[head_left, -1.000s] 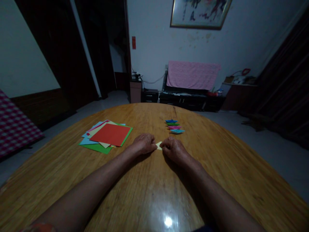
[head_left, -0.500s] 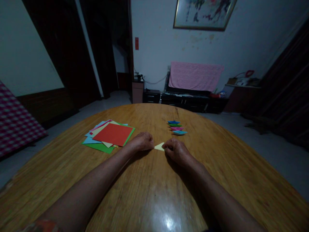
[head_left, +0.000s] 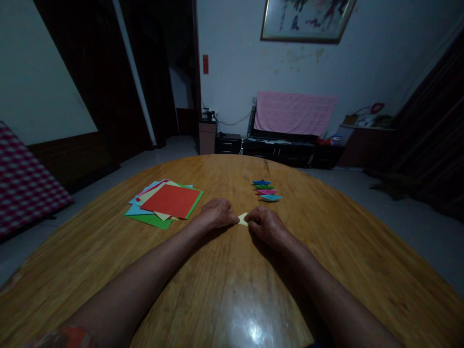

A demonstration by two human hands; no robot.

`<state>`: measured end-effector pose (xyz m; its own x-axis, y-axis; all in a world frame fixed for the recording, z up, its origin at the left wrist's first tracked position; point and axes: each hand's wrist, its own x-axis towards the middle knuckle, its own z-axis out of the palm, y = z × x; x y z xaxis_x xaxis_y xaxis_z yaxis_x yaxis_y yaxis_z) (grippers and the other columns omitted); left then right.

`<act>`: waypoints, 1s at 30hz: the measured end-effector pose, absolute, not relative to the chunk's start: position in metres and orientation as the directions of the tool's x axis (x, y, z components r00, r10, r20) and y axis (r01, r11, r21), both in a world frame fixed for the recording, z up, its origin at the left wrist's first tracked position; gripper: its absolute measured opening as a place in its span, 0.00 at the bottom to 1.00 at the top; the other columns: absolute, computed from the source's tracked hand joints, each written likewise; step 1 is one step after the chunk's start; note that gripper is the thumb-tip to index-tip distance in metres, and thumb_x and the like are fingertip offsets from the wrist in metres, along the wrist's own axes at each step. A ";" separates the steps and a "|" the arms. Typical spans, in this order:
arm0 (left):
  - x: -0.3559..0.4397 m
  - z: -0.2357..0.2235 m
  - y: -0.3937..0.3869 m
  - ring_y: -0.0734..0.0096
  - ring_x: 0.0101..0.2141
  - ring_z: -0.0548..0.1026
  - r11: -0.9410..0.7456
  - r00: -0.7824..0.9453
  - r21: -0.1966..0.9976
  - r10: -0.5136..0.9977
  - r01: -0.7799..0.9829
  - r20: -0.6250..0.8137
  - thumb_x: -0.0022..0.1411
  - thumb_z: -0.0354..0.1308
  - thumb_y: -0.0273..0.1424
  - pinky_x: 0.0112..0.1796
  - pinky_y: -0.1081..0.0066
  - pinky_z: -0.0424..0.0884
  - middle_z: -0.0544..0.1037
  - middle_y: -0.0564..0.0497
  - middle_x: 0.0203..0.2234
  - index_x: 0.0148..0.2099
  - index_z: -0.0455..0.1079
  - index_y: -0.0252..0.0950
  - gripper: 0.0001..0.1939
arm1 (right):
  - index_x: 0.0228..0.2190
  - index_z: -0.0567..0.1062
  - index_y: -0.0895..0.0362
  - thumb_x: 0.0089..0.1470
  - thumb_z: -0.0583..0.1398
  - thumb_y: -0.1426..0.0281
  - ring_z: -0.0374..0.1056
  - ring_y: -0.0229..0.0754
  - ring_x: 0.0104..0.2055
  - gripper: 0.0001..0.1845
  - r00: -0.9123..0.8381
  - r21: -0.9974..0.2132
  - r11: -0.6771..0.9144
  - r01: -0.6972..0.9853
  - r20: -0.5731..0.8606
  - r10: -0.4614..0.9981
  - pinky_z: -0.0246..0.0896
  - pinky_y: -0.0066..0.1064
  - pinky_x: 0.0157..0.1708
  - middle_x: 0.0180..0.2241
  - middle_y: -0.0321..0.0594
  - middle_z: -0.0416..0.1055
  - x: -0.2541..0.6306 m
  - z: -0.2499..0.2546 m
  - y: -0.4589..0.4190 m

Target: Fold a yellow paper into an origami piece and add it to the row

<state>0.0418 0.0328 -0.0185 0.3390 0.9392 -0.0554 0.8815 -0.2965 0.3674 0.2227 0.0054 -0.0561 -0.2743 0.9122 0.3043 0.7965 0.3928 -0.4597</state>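
Small pale-yellow folded paper (head_left: 243, 220) on round varnished wooden table (head_left: 203, 290). Left hand (head_left: 218, 213) pinches paper's left end, right hand (head_left: 267, 223) its right; uneven pull could skew folds or tear it. Beyond paper, rightward: four small colourful folded-paper boats (head_left: 267, 192); straying right hand might nudge nearest.

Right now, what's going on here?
A person's left hand is at the left end of a small pale-yellow paper on the table; the right hand seems to pinch its other end. A stack of colored sheets, red on top, lies left. Four folded paper pieces sit in a row beyond the right hand.
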 end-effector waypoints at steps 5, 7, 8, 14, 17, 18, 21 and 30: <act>0.033 -0.020 0.039 0.72 0.24 0.70 -0.315 0.403 0.444 0.908 0.838 -0.117 0.50 0.55 0.33 0.23 0.74 0.58 0.75 0.50 0.23 0.30 0.73 0.34 0.09 | 0.32 0.77 0.58 0.47 0.56 0.76 0.67 0.42 0.35 0.11 -0.237 -0.423 0.352 0.835 0.302 0.924 0.59 0.32 0.37 0.32 0.42 0.72 0.222 -0.051 0.002; 0.031 -0.021 0.041 0.73 0.23 0.69 -0.318 0.419 0.471 0.899 0.823 -0.127 0.50 0.54 0.32 0.22 0.75 0.56 0.75 0.51 0.22 0.30 0.74 0.34 0.09 | 0.31 0.75 0.59 0.47 0.57 0.73 0.65 0.43 0.35 0.08 -0.206 -0.384 0.320 0.866 0.309 0.928 0.58 0.31 0.35 0.31 0.43 0.70 0.223 -0.049 0.000; 0.030 -0.022 0.041 0.73 0.22 0.69 -0.319 0.424 0.480 0.896 0.817 -0.127 0.49 0.54 0.32 0.21 0.75 0.56 0.75 0.51 0.22 0.30 0.74 0.34 0.10 | 0.29 0.74 0.59 0.48 0.58 0.71 0.64 0.43 0.34 0.06 -0.195 -0.366 0.306 0.879 0.309 0.931 0.57 0.31 0.34 0.31 0.43 0.69 0.224 -0.047 -0.001; 0.029 -0.029 0.045 0.74 0.22 0.68 -0.353 0.471 0.529 0.876 0.772 -0.104 0.48 0.53 0.31 0.21 0.75 0.56 0.74 0.51 0.21 0.31 0.74 0.33 0.11 | 0.26 0.71 0.58 0.46 0.60 0.66 0.61 0.43 0.37 0.07 -0.199 -0.373 0.310 0.875 0.308 0.931 0.54 0.32 0.36 0.32 0.42 0.66 0.220 -0.046 -0.006; 0.030 -0.028 0.043 0.74 0.21 0.67 -0.323 0.460 0.563 0.880 0.761 -0.117 0.47 0.53 0.30 0.22 0.74 0.56 0.73 0.51 0.21 0.33 0.75 0.33 0.12 | 0.26 0.69 0.57 0.44 0.61 0.68 0.61 0.43 0.36 0.07 -0.144 -0.400 0.259 0.879 0.296 0.944 0.53 0.32 0.34 0.32 0.42 0.66 0.216 -0.050 -0.004; 0.030 -0.027 0.042 0.73 0.21 0.67 -0.312 0.456 0.573 0.882 0.758 -0.124 0.47 0.54 0.29 0.22 0.74 0.57 0.73 0.51 0.21 0.33 0.75 0.33 0.12 | 0.27 0.68 0.57 0.44 0.61 0.68 0.60 0.43 0.35 0.07 -0.123 -0.414 0.242 0.878 0.295 0.948 0.52 0.32 0.34 0.32 0.41 0.66 0.216 -0.051 -0.003; 0.031 -0.021 0.037 0.74 0.21 0.66 -0.290 0.448 0.609 0.885 0.738 -0.122 0.46 0.54 0.27 0.22 0.74 0.56 0.73 0.51 0.21 0.33 0.76 0.33 0.12 | 0.31 0.68 0.57 0.42 0.61 0.70 0.61 0.43 0.34 0.10 -0.112 -0.466 0.256 0.847 0.315 0.943 0.52 0.31 0.33 0.31 0.40 0.67 0.215 -0.055 -0.001; 0.032 -0.030 0.040 0.77 0.20 0.62 -0.370 0.536 0.705 0.844 0.605 -0.018 0.50 0.52 0.32 0.21 0.76 0.52 0.68 0.53 0.17 0.27 0.72 0.31 0.11 | 0.28 0.71 0.57 0.46 0.55 0.75 0.64 0.38 0.29 0.05 -0.159 -0.607 0.383 0.696 0.390 0.907 0.55 0.29 0.30 0.27 0.37 0.70 0.217 -0.058 0.001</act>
